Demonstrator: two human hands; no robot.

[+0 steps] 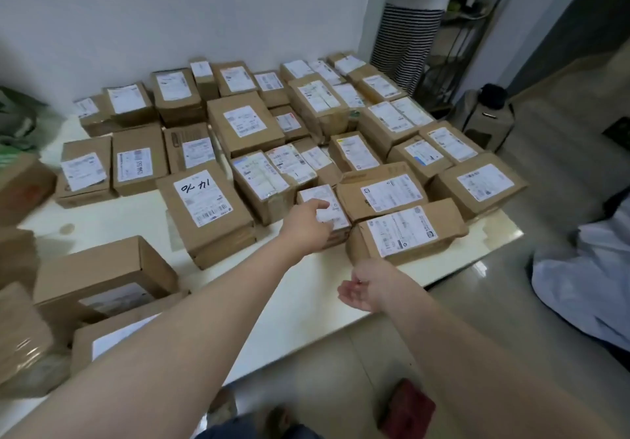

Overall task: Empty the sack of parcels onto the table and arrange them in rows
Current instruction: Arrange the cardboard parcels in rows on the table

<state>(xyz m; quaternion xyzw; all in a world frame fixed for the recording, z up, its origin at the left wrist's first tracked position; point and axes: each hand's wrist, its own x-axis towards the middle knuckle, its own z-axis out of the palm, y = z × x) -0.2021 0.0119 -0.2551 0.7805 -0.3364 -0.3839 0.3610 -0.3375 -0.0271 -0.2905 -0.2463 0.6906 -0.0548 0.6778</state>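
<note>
Right grip: the right hand hovers over the near edge of the worktop, palm up, fingers loosely curled, holding nothing.
Loose boxes: a cluster at the near-left corner lies tilted and overlapping, not in any row.
Risk, near corner: those boxes crowd the worktop's edge, so a brush from the outstretched left forearm could tip one to the floor.
Left grip: the left hand reaches forward, thumb and fingers bent round the small parcel, as far as the blur lets me judge.
Small parcel: in the front row, squeezed between the handwritten parcel and the long parcel, and touching the crumpled one behind.
Risk, front row: the gap looks tight, so pushing the small parcel in could skew its neighbours. The long parcel sits close to the worktop's right edge and could be shoved off.
Back rows: parcels run in rough rows to the wall, some stacked two high and some angled.
Risk, back rows: the stacks could slide if the rows are pushed together.
Sack: the pale crumpled fabric on the floor to the right is probably it, and it looks slack.
Progress: most parcels are laid out, and the near-left cluster is left to place.
</note>
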